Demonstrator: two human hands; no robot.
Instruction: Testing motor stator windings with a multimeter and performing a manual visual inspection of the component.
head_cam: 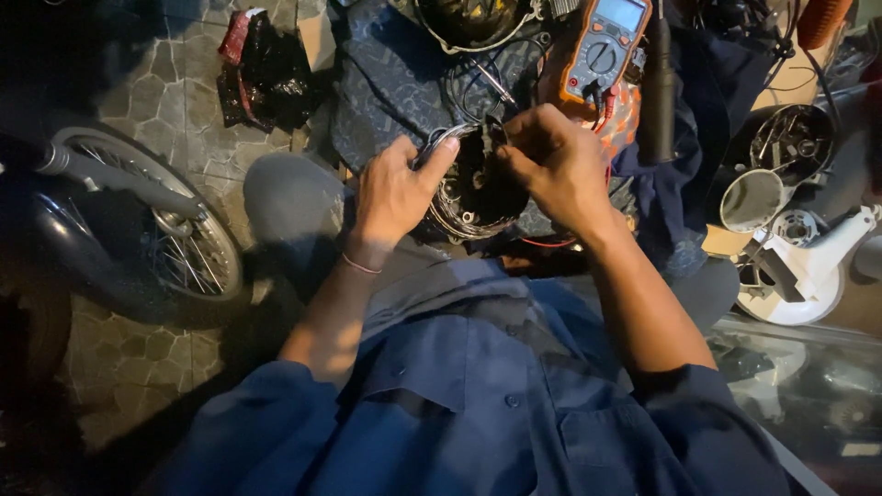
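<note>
My left hand (397,191) grips the left rim of a round black part with a metal ring and wiring (473,188), held above my lap. My right hand (554,163) pinches a small dark piece at the top right of that same part, fingers closed around it. Just beyond the hands lies an orange multimeter (602,50) with its leads running down toward the part. What exactly sits between my right fingertips is too dark to tell.
A motorcycle's spoked front wheel (175,234) stands at the left on a stone-paved floor (175,92). Blue cloth (395,83) lies ahead. At the right are a round mirror (751,199), a white plastic panel (808,276) and other dark parts.
</note>
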